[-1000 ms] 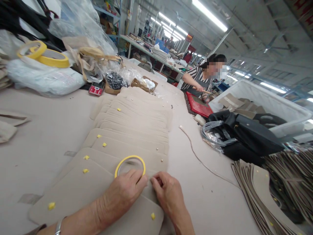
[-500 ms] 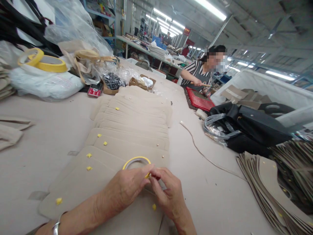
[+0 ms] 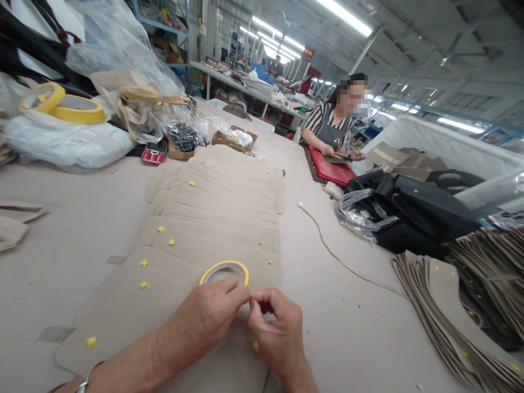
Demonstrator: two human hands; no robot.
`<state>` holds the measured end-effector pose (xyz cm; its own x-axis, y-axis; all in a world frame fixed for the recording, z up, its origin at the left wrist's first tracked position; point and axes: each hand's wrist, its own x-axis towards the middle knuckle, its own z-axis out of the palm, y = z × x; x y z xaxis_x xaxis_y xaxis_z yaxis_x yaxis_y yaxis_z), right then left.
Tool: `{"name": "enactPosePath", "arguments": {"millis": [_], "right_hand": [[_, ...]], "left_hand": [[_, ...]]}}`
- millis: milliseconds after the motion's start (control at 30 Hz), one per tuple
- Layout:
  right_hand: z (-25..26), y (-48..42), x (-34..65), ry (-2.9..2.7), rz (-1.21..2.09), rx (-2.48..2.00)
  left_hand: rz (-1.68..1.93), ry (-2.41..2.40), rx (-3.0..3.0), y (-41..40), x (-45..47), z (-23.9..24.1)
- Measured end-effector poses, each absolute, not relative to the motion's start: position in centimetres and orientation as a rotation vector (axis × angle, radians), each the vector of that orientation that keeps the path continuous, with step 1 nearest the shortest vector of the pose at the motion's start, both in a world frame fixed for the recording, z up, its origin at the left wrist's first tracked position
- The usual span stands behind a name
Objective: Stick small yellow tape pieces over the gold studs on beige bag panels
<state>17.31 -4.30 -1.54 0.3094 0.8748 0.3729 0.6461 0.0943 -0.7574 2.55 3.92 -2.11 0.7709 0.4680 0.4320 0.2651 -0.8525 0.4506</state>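
Note:
My left hand (image 3: 215,305) is closed around the near side of a roll of yellow tape (image 3: 244,271), whose far rim shows above my knuckles. My right hand (image 3: 278,327) pinches thumb and forefinger together right at my left fingertips; whatever sits in that pinch is too small to make out. Beneath both hands lies a row of overlapping beige panels (image 3: 221,240), running away from me. Small yellow tape pieces (image 3: 144,263) dot their left side, and small metal studs (image 3: 270,263) show along the right.
Spare yellow tape rolls (image 3: 79,109) rest on a plastic-wrapped bundle at left, near a red phone (image 3: 154,153). A thin cord (image 3: 327,243) lies right of the panels. Beyond are black bags (image 3: 429,210), stacked panels (image 3: 434,295), a white bin (image 3: 470,142) and a co-worker (image 3: 331,123) at a red board.
My right fingers have drawn slightly down and apart from the tape roll, still pinched. The view has shifted a little. The co-worker's hands have come down nearer the red board.

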Motion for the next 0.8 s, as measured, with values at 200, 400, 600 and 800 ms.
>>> {"name": "enactPosePath", "arguments": {"millis": [200,400,600,800], "right_hand": [[-1.6,-4.0,20.2,-0.757,0.842,-1.744],[-3.0,-4.9,23.6,-0.755,1.037,-1.783],[-2.5,-4.7,23.4,-0.809,1.157,-1.854],[-2.3,-4.8,23.2,-1.031,1.147,-2.031]], "left_hand": [[0.913,0.463,2.660,3.5,3.5,-1.8],[0.523,0.707,2.887,4.8,3.8,-3.2],[0.462,0.659,2.839,4.7,4.0,-4.2],[0.489,0.641,2.804,4.8,4.0,-4.5]]}}
